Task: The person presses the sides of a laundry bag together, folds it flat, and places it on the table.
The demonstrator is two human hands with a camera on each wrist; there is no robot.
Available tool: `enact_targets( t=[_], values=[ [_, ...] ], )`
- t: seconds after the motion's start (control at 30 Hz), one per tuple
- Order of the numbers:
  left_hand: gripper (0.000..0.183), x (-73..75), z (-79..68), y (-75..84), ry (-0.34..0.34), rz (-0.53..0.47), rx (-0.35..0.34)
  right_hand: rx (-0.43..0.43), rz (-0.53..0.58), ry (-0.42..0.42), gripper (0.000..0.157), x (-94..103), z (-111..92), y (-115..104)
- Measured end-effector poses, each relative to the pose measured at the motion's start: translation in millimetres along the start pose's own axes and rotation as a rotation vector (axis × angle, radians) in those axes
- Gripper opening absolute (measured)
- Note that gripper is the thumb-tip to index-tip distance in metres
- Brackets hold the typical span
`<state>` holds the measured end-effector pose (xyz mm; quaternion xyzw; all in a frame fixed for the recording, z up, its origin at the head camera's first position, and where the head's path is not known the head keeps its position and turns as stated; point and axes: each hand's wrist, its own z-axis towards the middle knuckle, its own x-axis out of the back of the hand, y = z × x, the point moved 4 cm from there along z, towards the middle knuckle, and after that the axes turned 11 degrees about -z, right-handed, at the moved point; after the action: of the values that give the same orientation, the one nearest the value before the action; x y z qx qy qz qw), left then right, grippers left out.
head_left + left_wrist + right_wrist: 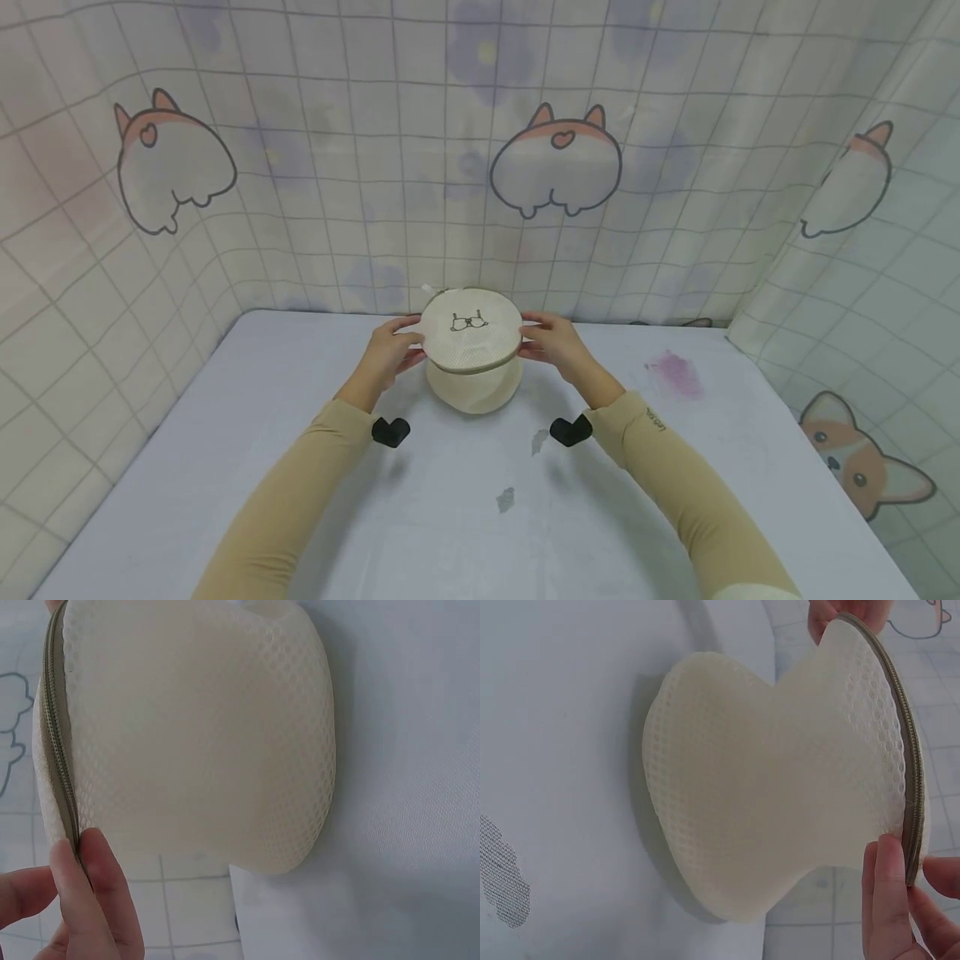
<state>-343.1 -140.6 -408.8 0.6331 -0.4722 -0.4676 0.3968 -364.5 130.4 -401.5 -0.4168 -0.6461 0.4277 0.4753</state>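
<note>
A cream mesh laundry bag (474,392) stands on the table, its round top (471,350) tilted toward me with a small line drawing on it. My left hand (386,350) pinches the top's rim at the left between thumb and fingers. On the opposite side, my right hand (558,343) grips the same rim. Along that edge runs an olive-brown zipper (56,727), right by the left fingertips. Seen from the right wrist, the bag's soft side (742,765) narrows inward below the rim, and its base rests on the table.
The white table (300,467) has a pink stain (677,373) at right and grey patches (506,500) near the middle. A checked curtain (360,167) with cartoon dogs hangs behind and at both sides. Black heart-shaped pieces (391,432) appear by both cuffs.
</note>
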Motion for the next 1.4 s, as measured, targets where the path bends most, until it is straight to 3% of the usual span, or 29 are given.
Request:
enact_targets(
  t=[0.47, 1.4],
  values=[
    [0.052, -6.4, -4.4, 3.3, -0.026, -0.016, 0.003, 0.023, 0.003, 0.021, 0.049, 3.3, 0.1, 8.3],
    [0.053, -6.6, -5.7, -0.8, -0.015, 0.029, 0.007, 0.023, -0.006, 0.010, 0.048, -0.6, -5.4, 13.4]
  ],
)
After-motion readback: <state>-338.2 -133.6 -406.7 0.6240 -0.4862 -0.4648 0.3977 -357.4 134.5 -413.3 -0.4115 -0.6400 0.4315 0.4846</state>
